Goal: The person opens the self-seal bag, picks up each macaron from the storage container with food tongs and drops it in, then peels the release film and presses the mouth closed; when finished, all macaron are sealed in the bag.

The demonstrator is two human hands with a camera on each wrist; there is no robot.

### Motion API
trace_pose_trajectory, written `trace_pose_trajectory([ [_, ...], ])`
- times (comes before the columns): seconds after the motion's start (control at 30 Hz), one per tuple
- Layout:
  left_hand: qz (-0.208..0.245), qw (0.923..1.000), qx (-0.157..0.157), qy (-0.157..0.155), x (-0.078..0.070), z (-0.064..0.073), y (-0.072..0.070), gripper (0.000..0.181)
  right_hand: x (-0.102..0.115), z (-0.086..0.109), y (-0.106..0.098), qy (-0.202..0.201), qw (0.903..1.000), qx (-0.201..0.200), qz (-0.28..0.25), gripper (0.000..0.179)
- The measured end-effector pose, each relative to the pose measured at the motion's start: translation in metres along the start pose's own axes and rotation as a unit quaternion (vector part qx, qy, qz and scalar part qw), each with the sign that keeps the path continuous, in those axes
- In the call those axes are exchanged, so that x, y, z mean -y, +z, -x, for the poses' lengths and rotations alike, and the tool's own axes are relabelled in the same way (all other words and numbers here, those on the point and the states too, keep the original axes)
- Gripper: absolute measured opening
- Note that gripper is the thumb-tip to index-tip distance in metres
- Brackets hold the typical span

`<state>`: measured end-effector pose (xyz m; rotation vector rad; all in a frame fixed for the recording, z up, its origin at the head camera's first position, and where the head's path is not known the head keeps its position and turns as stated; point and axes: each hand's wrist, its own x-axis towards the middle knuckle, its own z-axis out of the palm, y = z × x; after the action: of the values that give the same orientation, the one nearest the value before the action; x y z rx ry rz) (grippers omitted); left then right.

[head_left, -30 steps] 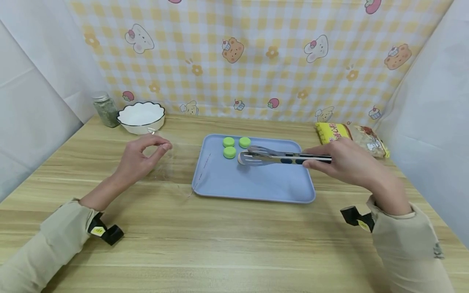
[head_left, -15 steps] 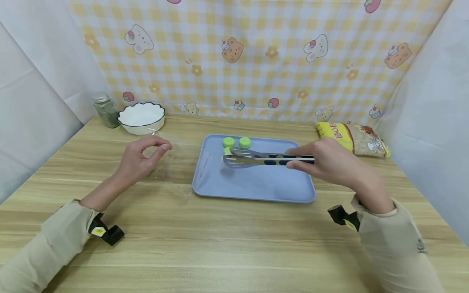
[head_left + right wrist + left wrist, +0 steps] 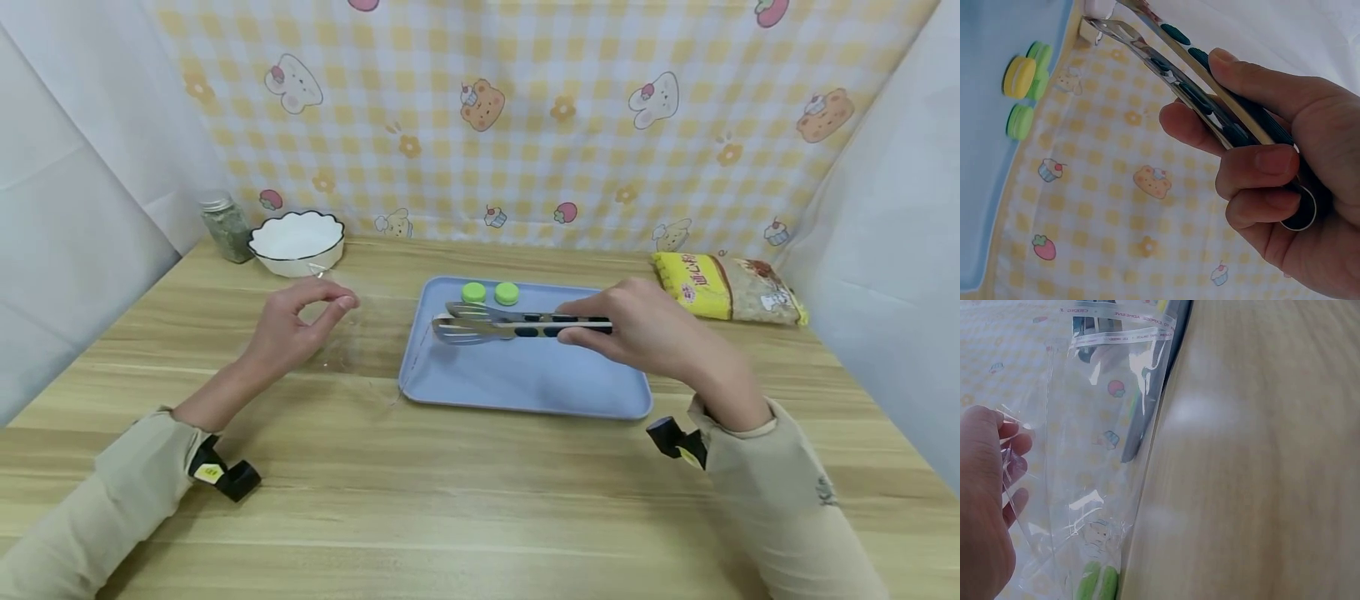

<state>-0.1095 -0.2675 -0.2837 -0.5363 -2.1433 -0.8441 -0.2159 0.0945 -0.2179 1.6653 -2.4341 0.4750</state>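
My left hand (image 3: 303,321) pinches a clear plastic bag (image 3: 1107,394), which lies spread to the right of that hand, reaching the tray's left edge. A green macaron (image 3: 1097,584) shows low in the bag in the left wrist view. My right hand (image 3: 637,329) grips metal tongs (image 3: 525,323) with dark handle inlays, held level over the blue tray (image 3: 540,387). Something pale (image 3: 1090,31) sits at the tongs' tips; its kind is unclear. Green macarons (image 3: 507,293) rest on the tray, and the right wrist view shows a yellow macaron (image 3: 1019,76) beside them.
A white scalloped bowl (image 3: 296,242) and a lidded glass jar (image 3: 227,229) stand at the back left. A yellow food packet (image 3: 727,287) lies at the back right. Behind the wooden table (image 3: 450,500) hangs a checked curtain (image 3: 525,167).
The right hand has moved left with the tongs across the tray, and their tips now reach near its left side. The left hand keeps its pinch on the bag.
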Motion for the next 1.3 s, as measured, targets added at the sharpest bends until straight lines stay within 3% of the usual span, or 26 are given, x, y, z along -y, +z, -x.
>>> trace_pose_trajectory([
  [0.3, 0.004, 1.0, 0.004, -0.001, 0.004, 0.001, 0.002, 0.01, 0.011, -0.02, 0.008, -0.006, 0.9998, 0.008, 0.015, 0.029],
  [0.57, 0.002, 1.0, -0.002, 0.001, 0.031, 0.009, 0.006, 0.008, 0.017, -0.022, 0.013, -0.017, 0.9996, 0.02, -0.013, 0.027],
  [0.8, 0.008, 0.9999, -0.008, 0.008, 0.006, 0.002, 0.003, 0.007, 0.022, -0.021, 0.012, -0.044, 0.9987, 0.013, -0.022, 0.026],
  [1.3, 0.005, 0.9999, -0.008, 0.009, 0.004, 0.002, 0.002, 0.005, 0.029, -0.021, 0.012, -0.063, 0.9974, 0.004, -0.036, 0.024],
])
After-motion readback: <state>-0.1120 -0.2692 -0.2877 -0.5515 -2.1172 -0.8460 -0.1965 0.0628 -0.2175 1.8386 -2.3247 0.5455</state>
